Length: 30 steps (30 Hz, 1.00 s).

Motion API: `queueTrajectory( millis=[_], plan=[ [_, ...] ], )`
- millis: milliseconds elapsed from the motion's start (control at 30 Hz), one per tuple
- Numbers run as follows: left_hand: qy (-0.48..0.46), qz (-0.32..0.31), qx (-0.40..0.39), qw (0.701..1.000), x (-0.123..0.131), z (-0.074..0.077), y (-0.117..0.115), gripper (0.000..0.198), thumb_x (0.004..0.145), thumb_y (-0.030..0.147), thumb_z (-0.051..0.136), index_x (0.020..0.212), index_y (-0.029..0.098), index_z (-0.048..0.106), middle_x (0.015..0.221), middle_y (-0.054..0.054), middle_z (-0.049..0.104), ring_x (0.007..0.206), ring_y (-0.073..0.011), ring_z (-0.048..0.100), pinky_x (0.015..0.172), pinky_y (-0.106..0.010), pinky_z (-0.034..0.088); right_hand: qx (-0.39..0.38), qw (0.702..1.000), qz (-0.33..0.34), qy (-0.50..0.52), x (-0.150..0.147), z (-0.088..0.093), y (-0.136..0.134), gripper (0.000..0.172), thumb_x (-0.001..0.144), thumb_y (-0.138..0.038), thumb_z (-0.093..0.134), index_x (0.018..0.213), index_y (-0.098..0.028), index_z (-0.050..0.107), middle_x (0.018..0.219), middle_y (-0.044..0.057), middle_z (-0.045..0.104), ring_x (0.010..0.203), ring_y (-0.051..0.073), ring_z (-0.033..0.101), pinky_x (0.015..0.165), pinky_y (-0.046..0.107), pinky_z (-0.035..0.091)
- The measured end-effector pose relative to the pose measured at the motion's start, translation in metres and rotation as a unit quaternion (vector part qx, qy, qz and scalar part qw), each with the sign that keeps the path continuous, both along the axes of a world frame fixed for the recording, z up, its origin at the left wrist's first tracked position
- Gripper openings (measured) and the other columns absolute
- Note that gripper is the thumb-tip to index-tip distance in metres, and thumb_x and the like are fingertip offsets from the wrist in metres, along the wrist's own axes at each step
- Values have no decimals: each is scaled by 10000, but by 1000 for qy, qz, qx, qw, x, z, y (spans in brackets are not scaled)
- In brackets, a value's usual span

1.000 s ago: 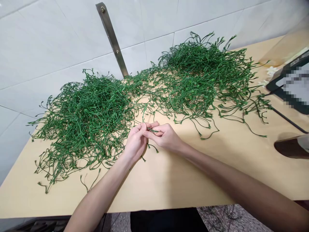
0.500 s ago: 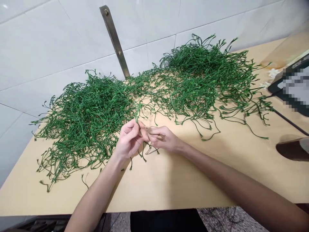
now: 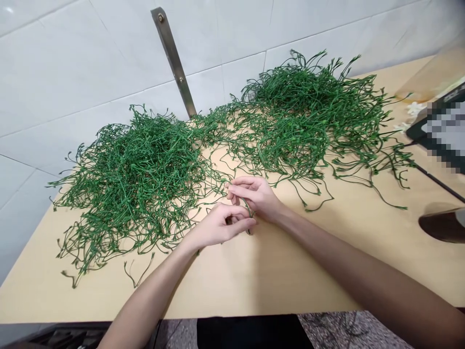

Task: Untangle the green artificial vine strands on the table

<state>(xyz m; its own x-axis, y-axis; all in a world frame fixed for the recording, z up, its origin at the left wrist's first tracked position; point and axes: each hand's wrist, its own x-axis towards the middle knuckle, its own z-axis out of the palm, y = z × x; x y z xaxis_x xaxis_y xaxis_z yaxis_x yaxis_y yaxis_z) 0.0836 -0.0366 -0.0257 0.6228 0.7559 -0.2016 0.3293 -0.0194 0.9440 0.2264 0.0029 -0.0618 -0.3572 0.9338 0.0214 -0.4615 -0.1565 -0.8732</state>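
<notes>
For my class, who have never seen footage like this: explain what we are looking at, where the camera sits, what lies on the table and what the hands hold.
There is no machine here, only a person's two bare hands. The single camera is worn on that person's head and looks forward and down, so the arms enter from the bottom edge. On the pale wooden table, set against a white tiled wall, lie two tangled heaps of thin green stems: a left heap and a right heap. The left hand and right hand meet in front of the heaps, and their fingers pinch a small green stem piece between them. A dark, blurred device sits at the right edge.
</notes>
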Motion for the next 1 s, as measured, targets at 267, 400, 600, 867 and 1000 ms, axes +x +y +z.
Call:
queueTrajectory(
  millis=[267, 400, 600, 867, 1000],
  plan=[
    [210, 109, 202, 951, -20, 3, 14, 523, 850, 495, 542, 455, 162, 462, 419, 44, 376, 438, -73, 305, 485, -246, 227, -28, 997, -60, 29, 4, 1, 5, 240, 689, -359, 779, 684, -140, 679, 612, 6, 643, 509, 89, 558, 478, 216, 405],
    [176, 244, 261, 917, -27, -6, 21, 505, 954, 458, 352, 563, 175, 496, 468, 25, 441, 468, -99, 417, 534, -247, 309, -16, 998, -64, 5, 3, -1, 4, 208, 734, -344, 722, 689, -149, 666, 590, 4, 634, 485, 97, 550, 472, 228, 405],
    [65, 327, 287, 898, -23, -14, 26, 217, 900, 351, 542, 1046, 191, 538, 721, 21, 609, 563, -89, 518, 525, -195, 389, 61, 993, -33, -91, 0, -1, -2, 238, 760, -360, 713, 671, -149, 649, 575, 3, 615, 474, 95, 522, 485, 240, 421],
    [45, 312, 275, 909, -31, -27, 33, 361, 919, 328, 515, 1234, 190, 622, 1223, -102, 656, 941, -187, 648, 703, -274, 535, 56, 986, -27, -152, -1, 2, -7, 308, 729, -450, 726, 683, -162, 628, 543, -9, 578, 472, 95, 466, 447, 242, 361],
    [44, 315, 316, 894, -33, -30, 34, 419, 919, 331, 521, 1315, 210, 577, 1323, -114, 592, 1087, -219, 602, 822, -324, 532, 64, 986, -35, -147, -1, -1, -6, 303, 760, -442, 696, 672, -164, 614, 532, -18, 561, 455, 88, 442, 439, 241, 347]
  ],
)
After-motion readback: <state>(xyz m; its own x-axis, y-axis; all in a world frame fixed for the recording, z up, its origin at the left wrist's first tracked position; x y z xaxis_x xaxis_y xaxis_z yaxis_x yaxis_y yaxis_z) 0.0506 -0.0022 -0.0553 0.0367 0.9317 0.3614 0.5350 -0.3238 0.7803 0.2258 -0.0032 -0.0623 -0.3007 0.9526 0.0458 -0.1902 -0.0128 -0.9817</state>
